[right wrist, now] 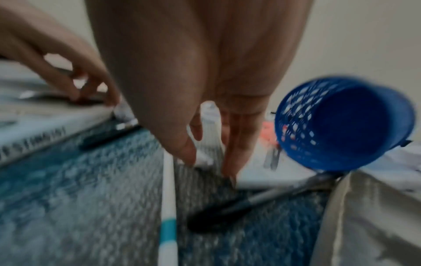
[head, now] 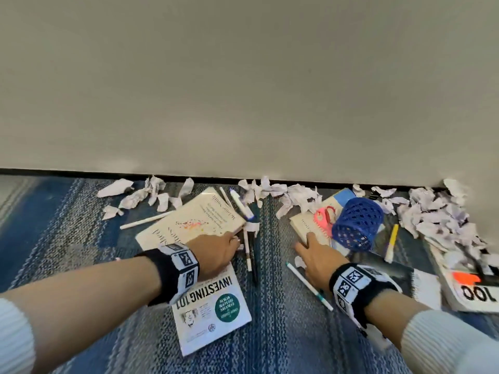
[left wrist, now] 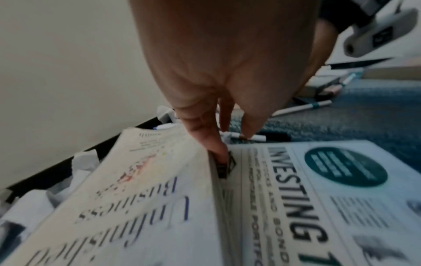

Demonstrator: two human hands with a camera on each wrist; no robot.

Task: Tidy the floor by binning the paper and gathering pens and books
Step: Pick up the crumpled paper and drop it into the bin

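— Blue carpet [head: 81, 233] under a plain grey wall [head: 243, 76], is that where you're kneeling?

— Yes. Crumpled paper [head: 437, 214] lies along the foot of the wall, thickest on my right.

— What's your left hand doing?

— My left hand [head: 216, 252] is at the near edge of the cream book [head: 194, 220]. In the left wrist view one finger [left wrist: 216, 145] reaches down between that book's lifted edge and the cover of the Investing 101 book [head: 213, 314], which lies flat just below it. I can't tell whether the fingers really grip the edge.

— And the right?

— My right hand [head: 316, 257] has its fingers spread and fairly straight, the tips at the near corner of a small cream book [head: 305, 222]. It holds nothing that I can see.

— Where are the pens?

— A white and a black pen [head: 249, 249] lie beside my left hand. A white pen with a teal band [head: 310, 286] lies under my right wrist, and a yellow pen [head: 391, 242] sits right of the blue mesh cup [head: 356, 225]. That cup is tipped on its side, with pink scissors [head: 324, 215] just beside it.
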